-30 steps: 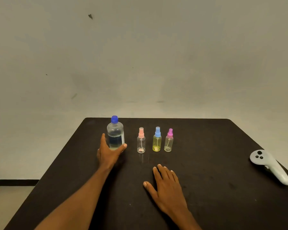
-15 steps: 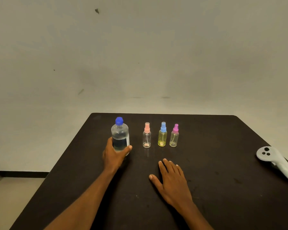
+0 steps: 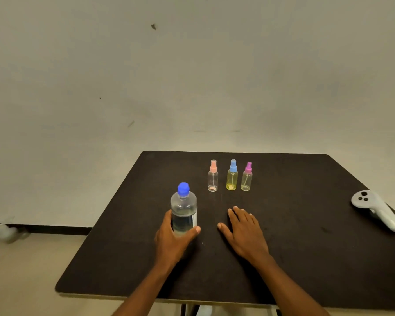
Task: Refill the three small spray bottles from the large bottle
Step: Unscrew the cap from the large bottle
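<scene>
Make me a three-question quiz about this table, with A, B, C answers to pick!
1. Where does the white controller lie?
A. near the right edge of the table
B. on the floor
C. on a shelf

2. What colour is the cap of the middle spray bottle?
A. pink
B. blue
C. purple

3. What is the left hand doing?
A. lying flat
B. gripping the large bottle
C. pointing

Answers:
1 A, it lies far right on the tabletop.
2 B, its spray top is blue.
3 B, the thumb and fingers curl round the bottle.
</scene>
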